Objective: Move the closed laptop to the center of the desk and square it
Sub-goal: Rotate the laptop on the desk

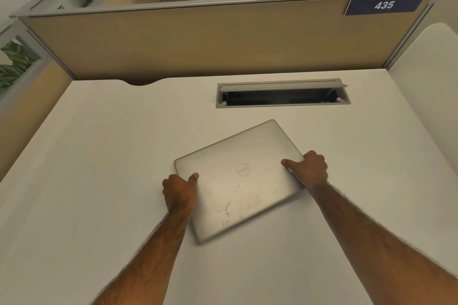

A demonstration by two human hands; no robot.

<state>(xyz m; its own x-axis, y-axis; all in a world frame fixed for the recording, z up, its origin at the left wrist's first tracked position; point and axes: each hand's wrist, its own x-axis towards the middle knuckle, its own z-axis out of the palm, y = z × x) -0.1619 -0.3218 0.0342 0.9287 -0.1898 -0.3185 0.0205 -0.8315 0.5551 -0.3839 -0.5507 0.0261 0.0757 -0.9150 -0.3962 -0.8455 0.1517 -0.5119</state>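
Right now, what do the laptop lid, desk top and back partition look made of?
Laptop: likely brushed or anodised metal, silver and matte, with scuffs and scratches near the front edge.
Desk: looks like white matte laminate, smooth, with no grain or glare.
Partition: tan panel, probably fabric-covered, flat and dull, in a grey frame that may be metal.

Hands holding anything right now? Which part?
Both grip the closed laptop: left hand on its left edge, right hand on its right edge, thumbs on the lid. It sits skewed on the desk.
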